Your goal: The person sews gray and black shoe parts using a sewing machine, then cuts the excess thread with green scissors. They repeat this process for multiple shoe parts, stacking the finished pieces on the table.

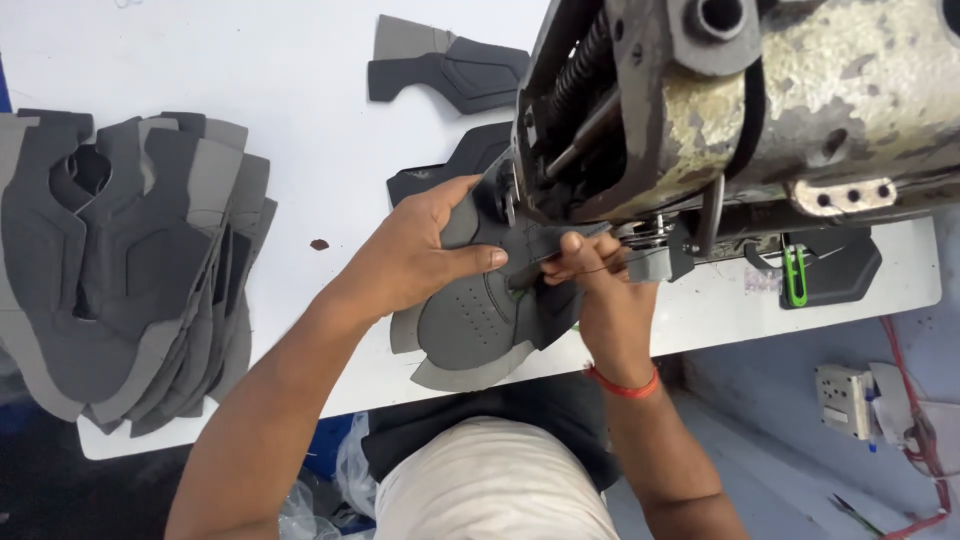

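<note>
A grey shoe upper piece [470, 325] with small punched holes lies at the near edge of the white table [280, 70], under the head of an old sewing machine [740, 100]. My left hand [415, 250] presses on its left side, thumb stretched across the top. My right hand [590, 275], with a red band at the wrist, pinches the dark part of the piece close to the needle area. The needle itself is hidden behind the machine head.
A fanned stack of grey and dark shoe uppers [130, 260] lies at the table's left. Two more dark cut pieces [450, 70] lie at the back. A black and green part [825, 270] sits at the right. An electrical box [845, 400] with red wires is below.
</note>
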